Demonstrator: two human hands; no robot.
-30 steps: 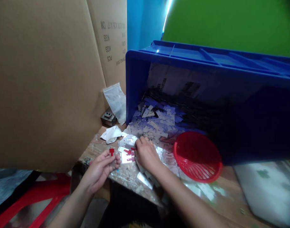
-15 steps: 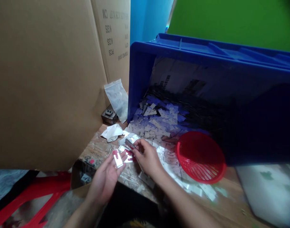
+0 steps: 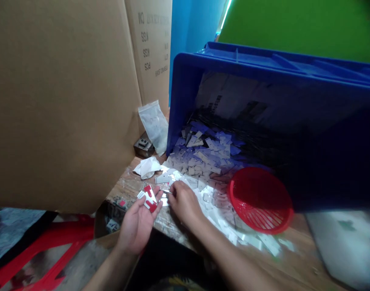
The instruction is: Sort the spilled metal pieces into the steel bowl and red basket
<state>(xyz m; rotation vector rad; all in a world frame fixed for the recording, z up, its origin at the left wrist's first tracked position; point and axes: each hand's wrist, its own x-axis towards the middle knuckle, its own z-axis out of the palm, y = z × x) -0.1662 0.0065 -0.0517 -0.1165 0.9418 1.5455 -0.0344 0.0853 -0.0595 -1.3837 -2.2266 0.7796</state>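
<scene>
My left hand (image 3: 138,223) is palm up, holding small flat plates (image 3: 149,198) with white and red faces between thumb and fingers. They overlap, so I cannot tell how many there are. Just to the right, my right hand (image 3: 185,202) is turned palm down with its fingers pinched together over the table. A thin plate (image 3: 165,191) shows edge-on at its fingertips. Under and beside these fingers lie shiny loose plates (image 3: 164,201). A heap of similar pale plates (image 3: 203,155) spreads out from the mouth of a blue bin (image 3: 185,60) lying on its side.
A red plastic basket (image 3: 260,202) leans on the plates at the right. Crumpled white paper (image 3: 147,167), a clear zip bag (image 3: 154,123) and a small metal block (image 3: 143,146) sit near the bin's left wall. A large cardboard box (image 3: 60,105) stands on the left.
More red-marked plates now show in my left hand, where one was seen before. My right hand has lowered slightly, and the dark stack at its fingertips no longer shows. The view has shifted left.
</scene>
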